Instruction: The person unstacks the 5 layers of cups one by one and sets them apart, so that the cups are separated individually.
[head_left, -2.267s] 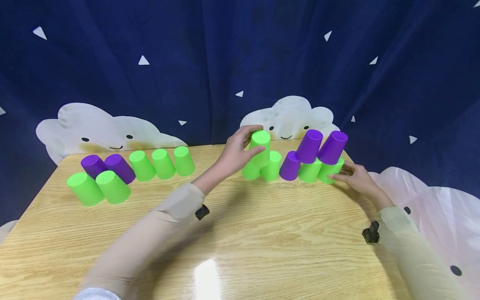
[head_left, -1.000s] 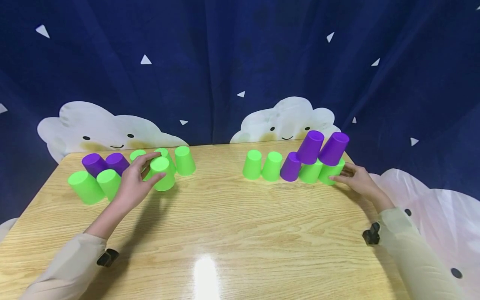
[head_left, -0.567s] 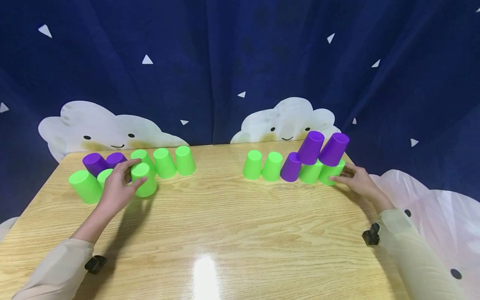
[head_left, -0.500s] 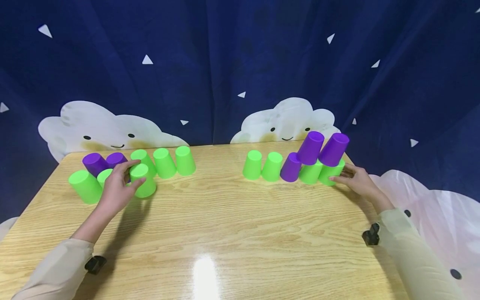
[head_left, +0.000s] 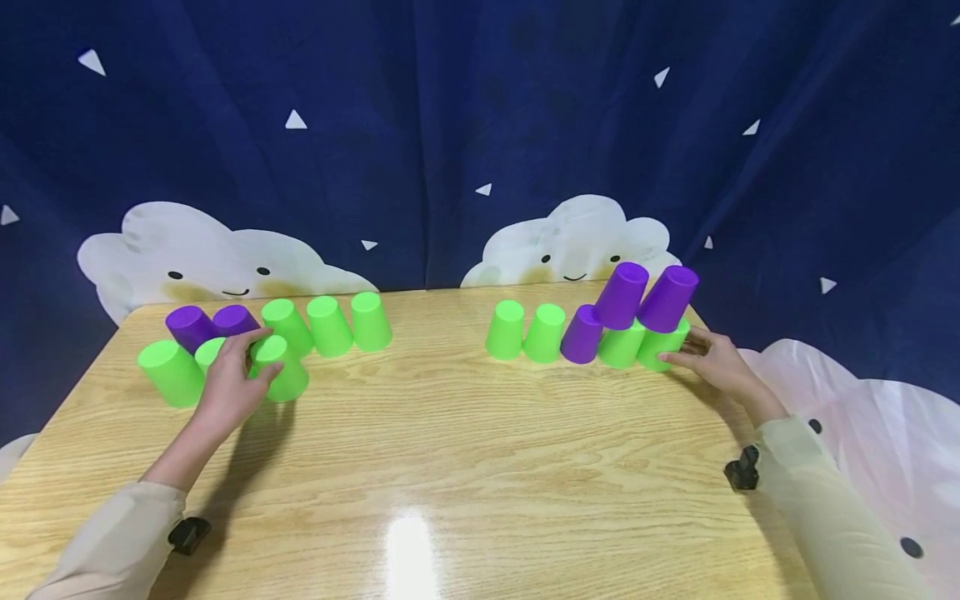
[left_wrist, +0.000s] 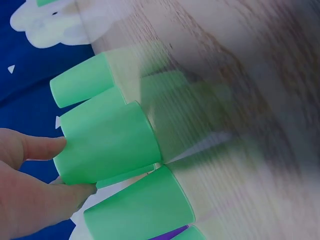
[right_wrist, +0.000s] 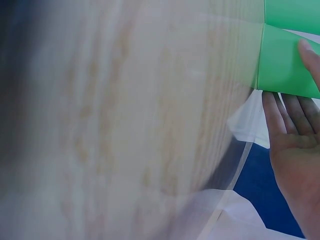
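My left hand (head_left: pixel 228 383) grips an upside-down green cup (head_left: pixel 285 375) between thumb and fingers. In the left wrist view this green cup (left_wrist: pixel 110 142) is beside another green cup (left_wrist: pixel 142 207); whether its rim meets the table, I cannot tell. My right hand (head_left: pixel 716 362) touches the end green cup (head_left: pixel 660 348) of the right-hand row, with straight fingers (right_wrist: pixel 272 112) along its side and the thumb on its front. Two purple cups (head_left: pixel 622 296) stand on top of that row. Below them are green cups and one purple cup (head_left: pixel 581 335).
Behind the left hand are two purple cups (head_left: pixel 189 327) and a row of green cups (head_left: pixel 330 327). A green cup (head_left: pixel 168 375) stands left of that hand. The wooden table (head_left: pixel 480 467) meets a dark blue curtain (head_left: pixel 420 150) at the back.
My left hand lifted the green cup off the right-hand row and carried it left to the left group. Lately it has moved slightly left and down. The right hand has stayed in place.
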